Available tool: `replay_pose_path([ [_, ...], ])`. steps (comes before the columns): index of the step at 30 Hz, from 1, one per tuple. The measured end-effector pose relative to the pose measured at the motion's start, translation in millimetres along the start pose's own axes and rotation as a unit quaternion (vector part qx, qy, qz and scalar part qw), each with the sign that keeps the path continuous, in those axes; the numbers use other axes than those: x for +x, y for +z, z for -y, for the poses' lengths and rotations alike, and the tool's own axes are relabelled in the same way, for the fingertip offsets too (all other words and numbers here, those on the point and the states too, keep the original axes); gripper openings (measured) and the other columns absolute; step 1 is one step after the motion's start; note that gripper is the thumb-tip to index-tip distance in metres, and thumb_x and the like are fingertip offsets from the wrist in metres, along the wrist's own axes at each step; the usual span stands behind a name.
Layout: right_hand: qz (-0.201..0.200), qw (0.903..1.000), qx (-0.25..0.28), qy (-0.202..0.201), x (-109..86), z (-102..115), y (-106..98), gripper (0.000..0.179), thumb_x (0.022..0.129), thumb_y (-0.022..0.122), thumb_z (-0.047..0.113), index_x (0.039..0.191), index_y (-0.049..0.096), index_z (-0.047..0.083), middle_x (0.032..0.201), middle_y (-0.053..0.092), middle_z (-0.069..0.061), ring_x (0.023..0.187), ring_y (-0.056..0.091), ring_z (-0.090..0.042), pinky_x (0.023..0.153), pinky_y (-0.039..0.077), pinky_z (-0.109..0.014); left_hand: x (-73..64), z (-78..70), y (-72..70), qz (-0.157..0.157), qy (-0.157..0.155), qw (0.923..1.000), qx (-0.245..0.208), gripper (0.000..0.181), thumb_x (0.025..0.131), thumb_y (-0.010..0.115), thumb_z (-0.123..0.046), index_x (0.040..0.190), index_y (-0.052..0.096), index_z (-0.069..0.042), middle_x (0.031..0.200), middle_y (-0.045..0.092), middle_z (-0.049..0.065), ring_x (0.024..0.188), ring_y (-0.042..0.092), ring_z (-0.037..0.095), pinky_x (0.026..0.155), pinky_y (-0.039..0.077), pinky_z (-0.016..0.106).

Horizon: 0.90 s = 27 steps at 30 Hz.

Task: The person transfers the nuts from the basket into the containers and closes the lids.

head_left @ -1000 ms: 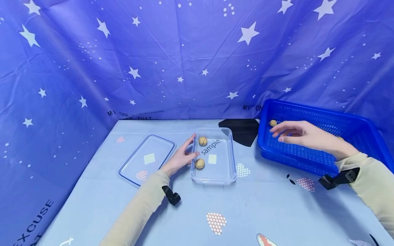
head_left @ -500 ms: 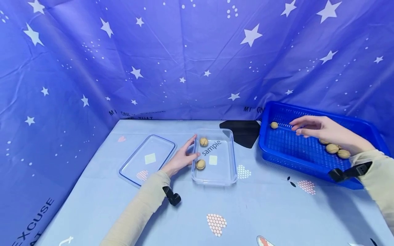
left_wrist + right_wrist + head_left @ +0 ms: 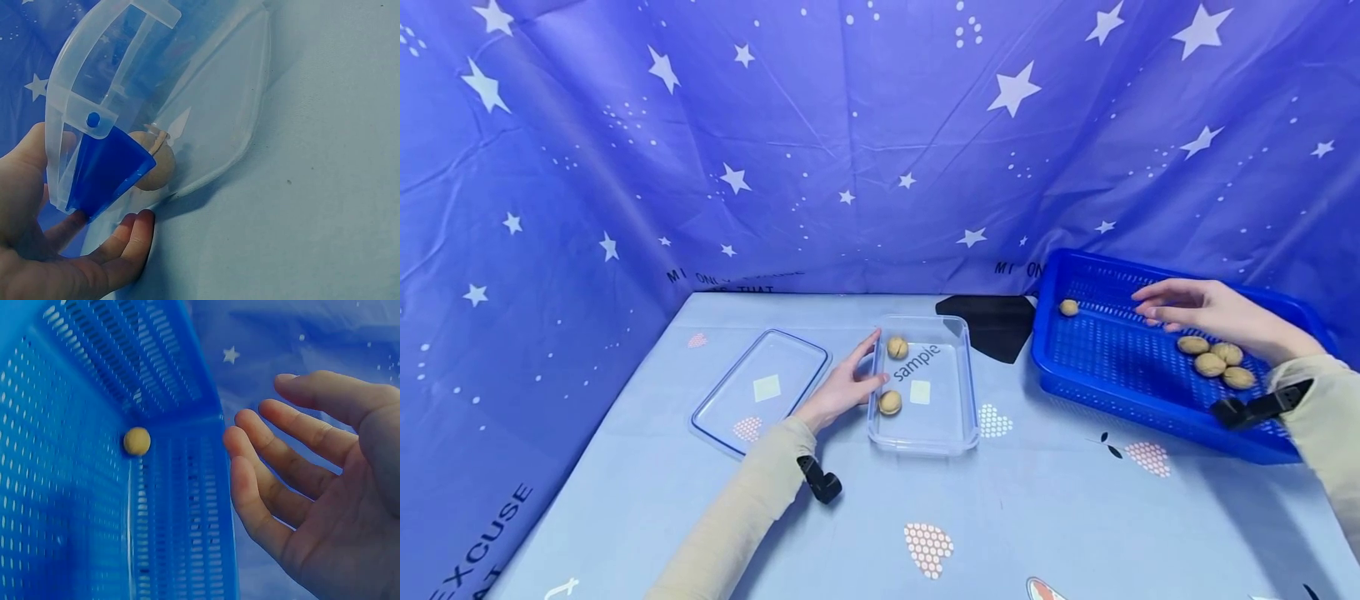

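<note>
My left hand point(image 3: 846, 385) holds the left side of a clear plastic food container point(image 3: 951, 433), thumb at the rim and fingers along the outer wall. Inside lie two walnuts, one walnut point(image 3: 897, 347) towards the back and another walnut point(image 3: 890, 403) nearer the front. In the right wrist view, my right hand point(image 3: 319, 481) has its fingers loosely bent and nothing in its grasp. It hovers over a blue perforated basket point(image 3: 1097, 392). A lone walnut point(image 3: 1069, 308) lies in the basket's back left corner, and several walnuts point(image 3: 1210, 364) cluster below the right hand.
To the left of the container, a clear lid point(image 3: 793, 375) with a blue seal lies flat on the table point(image 3: 820, 550). A blue starry curtain point(image 3: 805, 142) hangs behind the table. Black straps with small cameras sit on both wrists.
My right hand has drawn back to the right over the basket, uncovering the cluster of walnuts. The left hand stays at the container, where both walnuts keep their places.
</note>
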State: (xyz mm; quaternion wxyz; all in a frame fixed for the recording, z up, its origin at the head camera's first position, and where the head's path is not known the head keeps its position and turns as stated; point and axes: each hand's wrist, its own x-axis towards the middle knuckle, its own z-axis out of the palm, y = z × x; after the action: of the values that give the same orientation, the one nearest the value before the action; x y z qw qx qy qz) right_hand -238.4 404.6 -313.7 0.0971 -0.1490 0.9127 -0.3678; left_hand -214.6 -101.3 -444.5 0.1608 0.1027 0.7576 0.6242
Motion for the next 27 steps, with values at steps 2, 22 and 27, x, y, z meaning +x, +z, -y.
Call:
replay_pose_path([
  [2,-0.006,1.0,0.006,0.002,-0.4,-5.2,-1.9,0.031,0.1,0.053,0.013,0.129,0.054,0.002,0.105,0.064,0.017,0.092,0.063,-0.004,0.071,0.056,-0.025,0.5,-0.9,0.4,0.001,-0.001,1.0,0.0,0.081,0.092,0.061,-0.006,0.157,0.015,-0.022,0.158,0.016,0.018,0.118,0.051,0.041,0.082,0.056,0.04],
  [22,-0.027,0.9959,0.02,0.085,-1.1,-56.8,-12.7,0.036,0.101,0.051,0.029,0.129,0.051,0.006,0.098,0.062,0.02,0.087,0.061,0.002,0.072,0.056,-0.029,0.0,-1.2,3.3,0.002,0.01,0.9999,-0.012,0.08,0.092,0.063,-0.011,0.156,0.019,-0.029,0.157,0.019,0.013,0.123,0.048,0.04,0.084,0.055,0.038],
  [27,-0.031,0.9944,0.038,0.093,-2.8,-72.8,-16.3,0.036,0.102,0.051,0.027,0.128,0.052,0.003,0.097,0.062,0.019,0.085,0.064,-0.003,0.072,0.057,-0.029,0.7,-0.1,3.4,-0.002,0.011,0.9999,-0.013,0.08,0.092,0.064,-0.011,0.156,0.019,-0.029,0.158,0.019,0.013,0.124,0.046,0.041,0.084,0.055,0.039],
])
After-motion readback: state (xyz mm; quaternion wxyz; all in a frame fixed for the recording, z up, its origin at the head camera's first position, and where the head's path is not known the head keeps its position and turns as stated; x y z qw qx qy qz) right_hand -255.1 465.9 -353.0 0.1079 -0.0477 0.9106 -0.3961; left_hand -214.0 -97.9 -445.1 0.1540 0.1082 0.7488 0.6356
